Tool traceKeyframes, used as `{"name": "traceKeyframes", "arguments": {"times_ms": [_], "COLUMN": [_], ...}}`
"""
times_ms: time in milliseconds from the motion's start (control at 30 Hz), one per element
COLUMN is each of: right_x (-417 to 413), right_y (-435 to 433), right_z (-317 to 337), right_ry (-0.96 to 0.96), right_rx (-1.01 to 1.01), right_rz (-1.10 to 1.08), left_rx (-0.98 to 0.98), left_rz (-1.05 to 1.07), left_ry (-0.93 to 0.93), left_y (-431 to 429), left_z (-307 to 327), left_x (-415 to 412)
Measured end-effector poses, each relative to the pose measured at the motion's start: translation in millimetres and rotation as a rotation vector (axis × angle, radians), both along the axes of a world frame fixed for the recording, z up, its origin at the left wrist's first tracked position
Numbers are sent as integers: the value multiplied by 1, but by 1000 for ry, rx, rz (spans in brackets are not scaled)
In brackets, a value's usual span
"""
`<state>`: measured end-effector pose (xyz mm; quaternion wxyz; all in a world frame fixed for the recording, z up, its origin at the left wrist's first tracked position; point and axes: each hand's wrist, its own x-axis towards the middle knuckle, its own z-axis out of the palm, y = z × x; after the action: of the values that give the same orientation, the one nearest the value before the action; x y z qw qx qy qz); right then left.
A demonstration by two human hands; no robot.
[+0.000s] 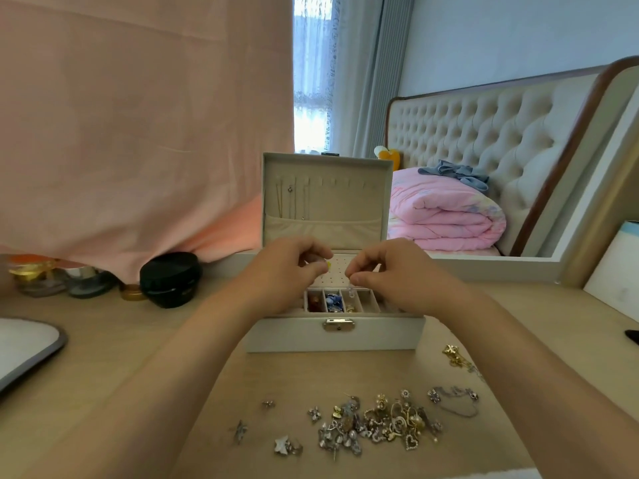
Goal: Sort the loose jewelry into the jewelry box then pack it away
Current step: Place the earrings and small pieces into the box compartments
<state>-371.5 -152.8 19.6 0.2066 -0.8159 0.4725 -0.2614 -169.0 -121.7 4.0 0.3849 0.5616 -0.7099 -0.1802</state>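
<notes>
**Position.** My left hand (290, 267) and right hand (390, 271) were over the open pale grey leatherette jewelry box (294, 335), above its white perforated earring panel (337, 275).

**Grip.** My left fingertips pinched a small yellow stud-like piece (327, 265). My right fingertips were drawn together just beside it, but I could not tell whether they gripped anything.

**Done.**
- Directly below my fingers, the row of narrow compartments (364, 300) held a reddish item, blue ones and a gold one. The slots under my right hand looked unfilled.
- Beyond my fingers, thin chains (287, 198) hung inside the raised lid.

**Outstanding.**
- Well back from my fingers, nearer my body, a heap of mixed silver and gold loose jewelry (380, 423) lay on the light wooden desk (103, 323).
- A silver chain (456, 402) and a gold ornament (454, 356) lay apart on my right-hand side.

**Assessment.** Sorting was begun but, in my judgement, well short of half done. Most pieces were unsorted, the lid stood open, and packing away was not started.
</notes>
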Motion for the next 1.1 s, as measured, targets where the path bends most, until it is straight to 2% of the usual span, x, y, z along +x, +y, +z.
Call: {"name": "traceKeyframes", "arguments": {"times_ms": [167, 300, 433, 533, 633, 767, 867, 1000, 1100], "right_x": [5, 6, 1, 0, 3, -1, -5, -9, -9], "right_y": [4, 7, 8, 18, 21, 18, 16, 8, 5], "right_z": [0, -1, 7, 15, 18, 16, 14, 10, 8], "right_ry": [202, 246, 12, -213, -351, -379, -313, -307, -324], "right_rx": [-51, -64, -29, 84, 138, 138, 117, 84, 83], "right_rz": [37, 64, 59, 116, 130, 78, 13, -89, -101], "left_rx": [-102, -122, -110, -116, -150, -179, -145, -75, -34], "left_rz": [-15, -42, -95, -131, -133, -119, -27, -30, -55], "left_ry": [-8, 63, 126, 178, 227, 262, 136, -261, -442], "left_y": [3, 6, 8, 8, 11, 10, 9, 10, 12], "left_z": [7, 13, 16, 18, 17, 10, 3, -8, -12], "left_x": [3, 2, -3, -7, -13, -21, -20, -19, -22]}}
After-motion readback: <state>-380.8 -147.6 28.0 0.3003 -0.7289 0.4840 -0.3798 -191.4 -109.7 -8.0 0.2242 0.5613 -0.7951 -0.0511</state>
